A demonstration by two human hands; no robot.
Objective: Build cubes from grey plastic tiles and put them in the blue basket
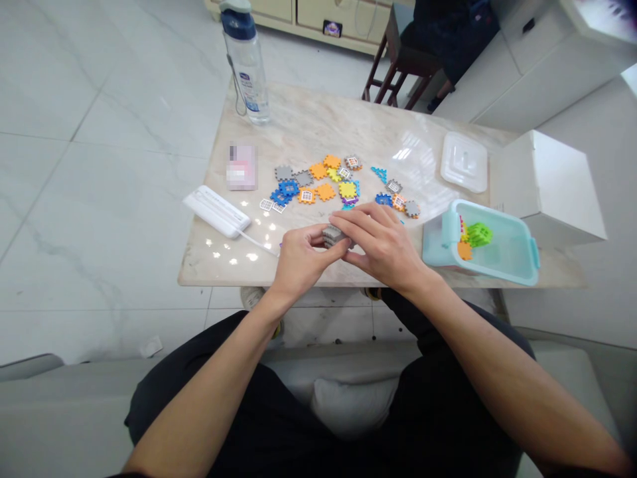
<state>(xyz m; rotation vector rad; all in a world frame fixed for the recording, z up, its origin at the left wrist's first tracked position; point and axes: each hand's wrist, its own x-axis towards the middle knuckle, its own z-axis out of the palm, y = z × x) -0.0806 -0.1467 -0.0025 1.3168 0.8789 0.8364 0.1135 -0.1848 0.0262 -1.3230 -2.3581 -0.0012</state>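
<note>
Both hands meet over the near edge of a small marble table (pixel 308 126). My left hand (pixel 301 255) pinches a grey toothed plastic block (pixel 332 235) from the left. My right hand (pixel 381 242) curls over the same grey block from the right, fingers closed on it. Just beyond the hands lie several loose interlocking tiles (pixel 326 180) in orange, blue, grey, yellow and purple. To the right an open teal plastic box (pixel 502 255) holds a green cube (pixel 479 234) and an orange piece.
A water bottle (pixel 245 63) stands at the table's far left corner. A white power bank (pixel 216 211) with a cable and a pink card (pixel 241 167) lie at left. A clear lid (pixel 464 161) and a white box (pixel 550 182) sit at right. A chair stands beyond.
</note>
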